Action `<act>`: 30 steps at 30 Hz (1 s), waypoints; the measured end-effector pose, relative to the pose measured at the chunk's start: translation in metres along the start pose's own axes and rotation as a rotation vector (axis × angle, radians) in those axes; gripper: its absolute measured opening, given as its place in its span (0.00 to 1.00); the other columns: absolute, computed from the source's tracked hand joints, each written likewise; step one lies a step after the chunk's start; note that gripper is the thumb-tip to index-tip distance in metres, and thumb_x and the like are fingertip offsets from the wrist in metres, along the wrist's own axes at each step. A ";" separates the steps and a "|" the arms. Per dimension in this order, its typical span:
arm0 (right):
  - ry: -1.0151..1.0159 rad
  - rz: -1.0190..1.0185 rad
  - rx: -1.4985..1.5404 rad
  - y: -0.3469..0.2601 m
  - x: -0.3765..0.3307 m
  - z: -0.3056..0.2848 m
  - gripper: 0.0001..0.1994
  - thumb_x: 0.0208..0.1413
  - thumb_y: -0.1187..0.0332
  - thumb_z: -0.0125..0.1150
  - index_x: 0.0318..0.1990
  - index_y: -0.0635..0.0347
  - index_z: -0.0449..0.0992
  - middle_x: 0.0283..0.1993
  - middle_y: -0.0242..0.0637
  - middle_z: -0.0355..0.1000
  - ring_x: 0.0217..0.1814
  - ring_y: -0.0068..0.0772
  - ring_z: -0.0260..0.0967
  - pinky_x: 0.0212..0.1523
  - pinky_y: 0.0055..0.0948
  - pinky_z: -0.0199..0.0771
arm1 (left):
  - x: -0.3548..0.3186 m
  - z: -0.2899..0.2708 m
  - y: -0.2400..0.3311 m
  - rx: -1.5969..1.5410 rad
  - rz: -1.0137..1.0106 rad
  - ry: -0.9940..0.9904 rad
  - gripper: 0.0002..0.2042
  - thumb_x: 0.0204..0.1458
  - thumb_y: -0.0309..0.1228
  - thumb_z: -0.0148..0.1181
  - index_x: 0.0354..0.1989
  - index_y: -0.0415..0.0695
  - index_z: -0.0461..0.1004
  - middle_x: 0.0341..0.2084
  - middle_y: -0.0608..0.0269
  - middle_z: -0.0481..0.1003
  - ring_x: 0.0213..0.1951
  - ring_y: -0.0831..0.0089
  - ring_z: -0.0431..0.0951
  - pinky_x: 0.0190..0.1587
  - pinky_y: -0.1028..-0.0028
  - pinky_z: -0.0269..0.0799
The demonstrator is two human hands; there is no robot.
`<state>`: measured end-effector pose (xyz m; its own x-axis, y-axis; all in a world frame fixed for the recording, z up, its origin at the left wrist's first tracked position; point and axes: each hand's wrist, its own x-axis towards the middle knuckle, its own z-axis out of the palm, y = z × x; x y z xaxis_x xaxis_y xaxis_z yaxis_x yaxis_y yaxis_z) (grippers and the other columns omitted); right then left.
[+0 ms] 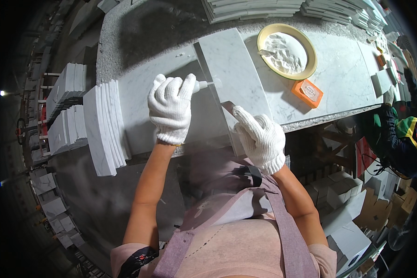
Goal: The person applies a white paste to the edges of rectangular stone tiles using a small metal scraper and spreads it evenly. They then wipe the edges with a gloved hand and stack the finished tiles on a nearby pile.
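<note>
Our gloved left hand (170, 109) grips a small white nozzle tube (200, 85) at the white marble slab's (231, 69) edge while our right hand (260, 139) pinches a thin blade (228, 107), so we judge we are filling that seam and must next steady the tip along it.

A yellow bowl (287, 51) of white paste sits beside an orange box (306, 92); slab stacks (104, 127) stand left.

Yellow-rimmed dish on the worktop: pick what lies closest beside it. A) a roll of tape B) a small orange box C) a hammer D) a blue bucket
B: the small orange box sits on the marble slab just below the right edge of the yellow-rimmed dish.
</note>
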<state>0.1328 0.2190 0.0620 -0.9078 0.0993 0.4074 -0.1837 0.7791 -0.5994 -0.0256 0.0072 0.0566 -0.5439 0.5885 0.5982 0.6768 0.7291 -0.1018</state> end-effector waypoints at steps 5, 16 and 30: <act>0.000 0.006 -0.004 0.000 0.000 0.000 0.27 0.56 0.74 0.72 0.66 0.50 0.81 0.29 0.31 0.77 0.29 0.39 0.74 0.31 0.37 0.74 | -0.001 0.001 0.000 0.014 -0.001 -0.003 0.26 0.40 0.23 0.76 0.53 0.51 0.85 0.41 0.67 0.78 0.48 0.63 0.81 0.59 0.53 0.78; 0.015 -0.004 0.016 0.003 -0.002 0.001 0.28 0.55 0.75 0.72 0.66 0.51 0.81 0.30 0.32 0.78 0.29 0.39 0.74 0.31 0.37 0.75 | 0.015 0.001 0.003 0.016 0.071 0.125 0.16 0.43 0.26 0.73 0.43 0.47 0.85 0.30 0.67 0.73 0.34 0.65 0.78 0.43 0.61 0.78; 0.006 -0.019 0.001 0.001 0.000 -0.002 0.28 0.55 0.75 0.73 0.66 0.53 0.81 0.29 0.31 0.77 0.29 0.38 0.74 0.30 0.36 0.74 | 0.004 0.000 0.003 0.004 -0.002 0.030 0.25 0.42 0.23 0.74 0.53 0.51 0.85 0.41 0.67 0.78 0.48 0.63 0.81 0.59 0.54 0.77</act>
<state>0.1333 0.2210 0.0627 -0.9019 0.0888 0.4228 -0.2008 0.7804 -0.5921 -0.0260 0.0122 0.0588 -0.5302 0.5760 0.6222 0.6737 0.7317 -0.1032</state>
